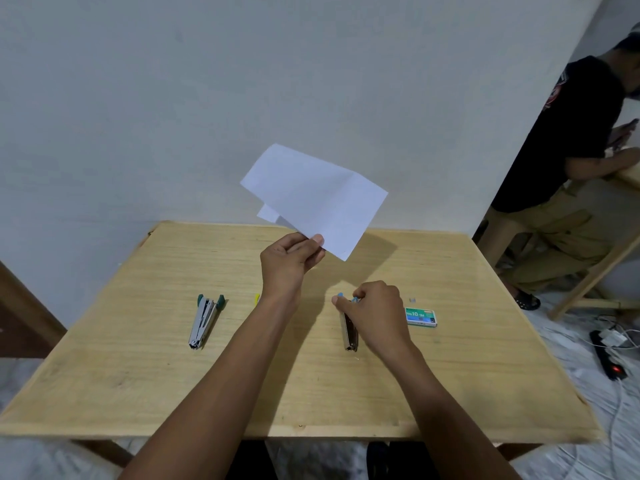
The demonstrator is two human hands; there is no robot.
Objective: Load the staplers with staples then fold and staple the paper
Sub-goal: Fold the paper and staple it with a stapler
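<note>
My left hand (289,259) pinches the lower edge of a folded white paper (317,199) and holds it up above the far middle of the wooden table (138,375). My right hand (375,313) grips a metal stapler with blue ends (348,332) that lies on the table; its far end is under my fingers. A second stapler with green ends (204,320) lies apart on the left. Right of my right hand sits a small green staple box (420,317). A yellow item (257,298) peeks out from behind my left wrist.
A small loose bit of staples (412,300) lies just beyond the box. A person in a black shirt (571,140) sits at the right, past the table's corner. A black power strip (607,358) and white cables lie on the floor there.
</note>
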